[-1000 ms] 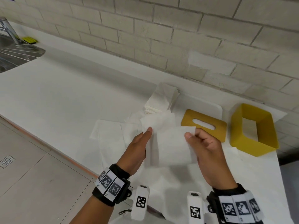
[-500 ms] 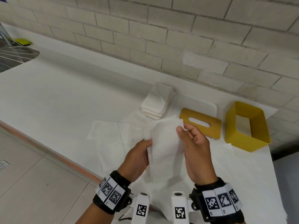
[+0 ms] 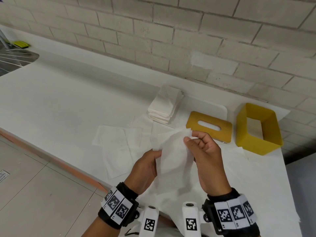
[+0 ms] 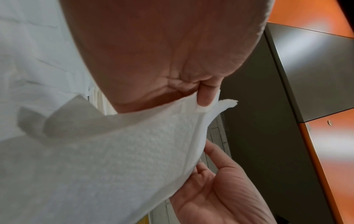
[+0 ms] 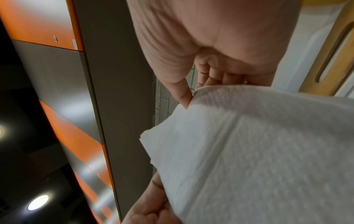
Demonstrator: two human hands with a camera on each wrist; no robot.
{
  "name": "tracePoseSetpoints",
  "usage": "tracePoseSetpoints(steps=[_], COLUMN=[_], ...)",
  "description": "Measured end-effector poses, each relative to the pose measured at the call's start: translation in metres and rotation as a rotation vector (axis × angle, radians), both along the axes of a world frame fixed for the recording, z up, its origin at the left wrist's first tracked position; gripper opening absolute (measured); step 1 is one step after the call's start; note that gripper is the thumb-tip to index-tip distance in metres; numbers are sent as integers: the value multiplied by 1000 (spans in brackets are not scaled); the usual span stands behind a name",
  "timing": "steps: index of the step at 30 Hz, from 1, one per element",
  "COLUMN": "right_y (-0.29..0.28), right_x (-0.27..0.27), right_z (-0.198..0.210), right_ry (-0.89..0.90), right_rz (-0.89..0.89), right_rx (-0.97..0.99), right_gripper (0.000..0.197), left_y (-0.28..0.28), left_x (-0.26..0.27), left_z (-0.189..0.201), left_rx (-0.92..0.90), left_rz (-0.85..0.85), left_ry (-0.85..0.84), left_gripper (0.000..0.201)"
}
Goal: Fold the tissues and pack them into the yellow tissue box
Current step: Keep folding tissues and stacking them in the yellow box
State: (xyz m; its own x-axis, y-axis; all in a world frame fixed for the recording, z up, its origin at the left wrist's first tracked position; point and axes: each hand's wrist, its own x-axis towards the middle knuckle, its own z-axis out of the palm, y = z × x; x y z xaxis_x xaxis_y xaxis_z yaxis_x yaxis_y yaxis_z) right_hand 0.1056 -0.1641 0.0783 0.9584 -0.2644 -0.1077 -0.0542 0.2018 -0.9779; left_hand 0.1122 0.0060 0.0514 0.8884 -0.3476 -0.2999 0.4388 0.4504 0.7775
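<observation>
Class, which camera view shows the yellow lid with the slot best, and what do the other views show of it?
The head view: the whole lid lies flat on the counter beside the yellow box, only its near corner hidden by the tissue. The right wrist view catches only a blurred part. The left wrist view shows none of it.

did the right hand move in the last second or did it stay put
Yes. The right hand has shifted left toward the left hand, closing the tissue; it sat level with the yellow lid's near edge, now left of it.

Head overhead; wrists close beneath tissue [image 3: 172, 151]
</observation>
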Motion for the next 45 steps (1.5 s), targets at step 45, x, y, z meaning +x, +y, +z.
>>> tracePoseSetpoints(steps=[45], right_y=[2], right_x=[9], right_z=[8], right_ry=[-229], right_rz=[-289], right_rx=[-144], right_gripper=[24], left_y=[-13], left_x=[-6], left_z=[-3], left_rx=[51], left_rz=[-167], left_ry=[-33], left_gripper=[53])
